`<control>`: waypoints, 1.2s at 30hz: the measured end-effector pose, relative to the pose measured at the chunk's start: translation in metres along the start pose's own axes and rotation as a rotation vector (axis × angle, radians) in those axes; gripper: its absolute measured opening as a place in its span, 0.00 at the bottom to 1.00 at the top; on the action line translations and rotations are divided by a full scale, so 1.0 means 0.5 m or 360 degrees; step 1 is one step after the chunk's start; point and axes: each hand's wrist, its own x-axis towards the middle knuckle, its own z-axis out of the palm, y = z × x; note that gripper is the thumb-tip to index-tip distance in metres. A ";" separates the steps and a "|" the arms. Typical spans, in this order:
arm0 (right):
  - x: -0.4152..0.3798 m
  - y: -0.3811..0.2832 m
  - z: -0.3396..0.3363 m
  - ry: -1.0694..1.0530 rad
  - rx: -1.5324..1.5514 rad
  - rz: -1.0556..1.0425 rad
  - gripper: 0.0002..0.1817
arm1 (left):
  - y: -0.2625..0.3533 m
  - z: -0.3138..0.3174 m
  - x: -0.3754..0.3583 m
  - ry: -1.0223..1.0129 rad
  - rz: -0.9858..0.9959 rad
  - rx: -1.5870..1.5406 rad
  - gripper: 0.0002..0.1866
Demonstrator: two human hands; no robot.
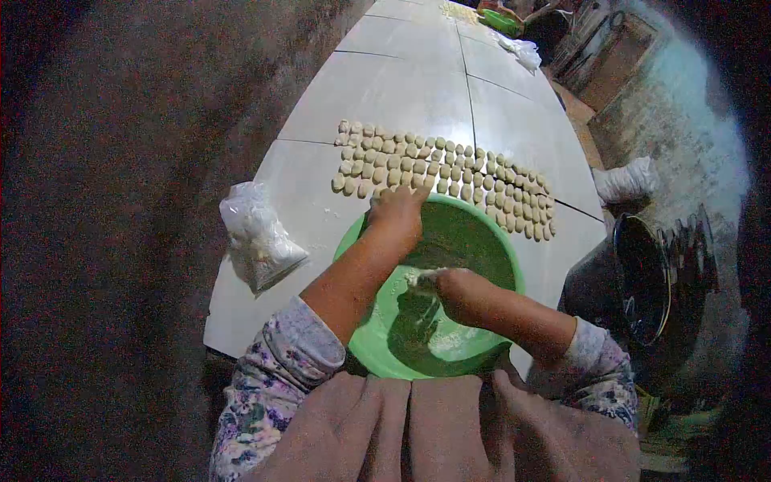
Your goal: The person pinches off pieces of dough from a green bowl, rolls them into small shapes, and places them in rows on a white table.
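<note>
A green plastic basin (373, 337) tilts toward me at the near edge of the table. My left hand (397, 210) is closed over its far-left rim, fingers bent to the outer side, close to the nearest dough pieces. Inside the basin, my right hand (451, 287) has its fingers curled together, with white powder at the fingertips; whatever they hold is hidden. White flour-like powder (451, 341) clings to the basin's wall and bottom. Beyond the basin, many small oval dough pieces (414, 165) lie in rows across the table.
A clear plastic bag of white powder (261, 237) stands on the pale tiled table (401, 88) to the left. At right are a white sack (626, 181) and a large dark pot (642, 277). Another plastic bag (524, 53) and a green container (499, 22) sit at the far end.
</note>
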 end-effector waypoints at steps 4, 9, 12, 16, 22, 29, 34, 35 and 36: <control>0.032 0.033 0.060 -0.0018 -0.0008 -0.0205 0.10 | 0.003 -0.012 0.009 -0.0138 -0.0095 -0.0092 0.23; 0.096 0.017 0.081 -0.0161 -0.0286 -0.0069 0.12 | 0.001 -0.005 0.005 -0.0031 -0.0038 0.0059 0.22; 0.113 0.050 0.107 0.0177 -0.0163 -0.0119 0.12 | -0.003 -0.003 0.018 -0.0196 -0.0157 0.0064 0.21; 0.113 0.061 0.063 0.0089 0.0019 -0.0071 0.12 | -0.017 0.011 0.008 0.0063 0.0006 0.0103 0.20; 0.063 0.098 -0.040 -0.0093 0.0530 0.0117 0.08 | -0.011 0.011 0.009 0.0042 -0.0024 0.0162 0.20; 0.060 0.035 0.009 0.0477 0.0568 -0.0437 0.14 | -0.011 0.002 0.003 0.0085 0.0000 0.0179 0.19; 0.081 0.083 0.003 -0.0078 0.1457 -0.0060 0.20 | -0.016 0.003 0.010 0.0009 -0.0028 0.0114 0.20; 0.082 0.088 0.005 -0.0078 0.1456 -0.0062 0.20 | -0.017 0.006 0.011 -0.0002 -0.0019 0.0110 0.20; 0.085 0.097 0.013 -0.0024 0.1442 -0.0158 0.21 | -0.015 0.006 0.015 -0.0040 -0.0023 0.0152 0.20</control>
